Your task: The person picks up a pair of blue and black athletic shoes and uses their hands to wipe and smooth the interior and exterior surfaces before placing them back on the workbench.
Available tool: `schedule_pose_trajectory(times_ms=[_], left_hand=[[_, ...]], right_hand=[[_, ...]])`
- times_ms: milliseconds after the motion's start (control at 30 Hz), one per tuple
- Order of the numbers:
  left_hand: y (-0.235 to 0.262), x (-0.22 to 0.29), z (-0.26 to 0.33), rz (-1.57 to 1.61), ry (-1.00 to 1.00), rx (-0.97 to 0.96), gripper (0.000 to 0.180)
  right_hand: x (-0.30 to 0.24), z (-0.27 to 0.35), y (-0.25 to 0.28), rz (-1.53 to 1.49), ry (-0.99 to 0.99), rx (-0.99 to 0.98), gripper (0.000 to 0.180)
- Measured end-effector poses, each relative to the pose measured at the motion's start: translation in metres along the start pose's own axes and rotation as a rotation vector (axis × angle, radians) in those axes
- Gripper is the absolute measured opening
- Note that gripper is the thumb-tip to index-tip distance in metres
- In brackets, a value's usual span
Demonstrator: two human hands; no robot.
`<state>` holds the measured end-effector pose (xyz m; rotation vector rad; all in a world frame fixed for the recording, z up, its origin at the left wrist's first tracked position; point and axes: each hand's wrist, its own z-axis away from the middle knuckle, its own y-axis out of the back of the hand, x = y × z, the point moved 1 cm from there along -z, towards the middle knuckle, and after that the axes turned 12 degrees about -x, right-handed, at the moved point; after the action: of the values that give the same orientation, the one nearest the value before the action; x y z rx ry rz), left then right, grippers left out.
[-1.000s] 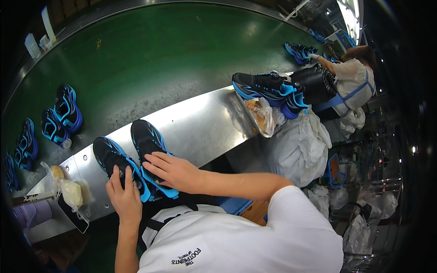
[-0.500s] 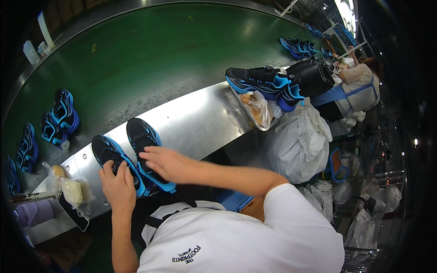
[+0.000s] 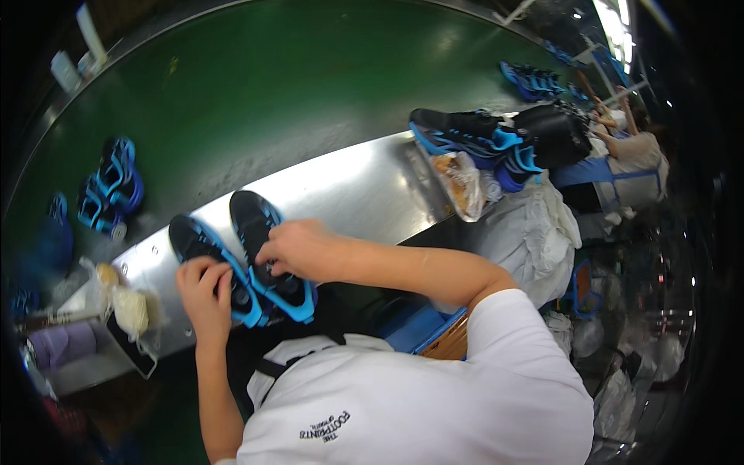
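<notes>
Two black sneakers with bright blue trim lie side by side on the metal ledge before me, toes pointing away. My left hand (image 3: 205,288) bends its fingers onto the upper of the left sneaker (image 3: 191,236). On the right sneaker (image 3: 249,217), my right hand (image 3: 304,249) has its fingers curled in a pinch at the middle of the upper. What exactly those fingertips grip is hidden beneath the hand. Both heels reach the ledge's near edge.
The metal ledge (image 3: 349,186) borders a green belt (image 3: 294,85). Another sneaker pair (image 3: 112,186) stands at left, near bagged food (image 3: 130,311) and a purple cylindrical object (image 3: 66,345). To the right are more sneakers (image 3: 465,132), a white sack (image 3: 527,232) and a co-worker (image 3: 624,163).
My right hand's fingers went from stretched flat over the right sneaker to curled in a pinch on it. My left hand stays on the left sneaker. The whole view has shifted slightly.
</notes>
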<state>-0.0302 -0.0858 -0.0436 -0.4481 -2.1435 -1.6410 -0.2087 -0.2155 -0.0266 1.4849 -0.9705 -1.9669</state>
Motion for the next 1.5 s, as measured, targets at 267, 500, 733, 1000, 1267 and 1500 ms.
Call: schedule_pose_trajectory(times_ms=[267,500,733,1000,1267,1500], left_hand=[[-0.009,0.026,-0.006,0.041,0.200,0.149,0.028],[0.002,-0.001,-0.008,0.376,0.041,-0.078,0.020],[0.010,-0.004,-0.007,0.491,0.142,-0.127,0.032],[0.013,-0.006,-0.010,0.427,0.176,-0.196,0.036],[0.011,-0.022,-0.010,0.347,0.065,-0.293,0.035],[0.017,-0.001,-0.001,0.415,0.065,-0.164,0.040]], right_hand=[[0.001,0.006,0.019,-0.168,0.079,-0.118,0.030],[0.006,0.001,0.023,0.132,0.208,0.143,0.027],[-0.003,0.006,0.017,0.140,-0.059,-0.023,0.031],[-0.010,0.004,0.020,-0.011,-0.026,-0.113,0.027],[-0.003,0.006,0.017,0.026,0.003,0.009,0.033],[-0.004,0.006,0.019,0.041,-0.021,-0.030,0.035]])
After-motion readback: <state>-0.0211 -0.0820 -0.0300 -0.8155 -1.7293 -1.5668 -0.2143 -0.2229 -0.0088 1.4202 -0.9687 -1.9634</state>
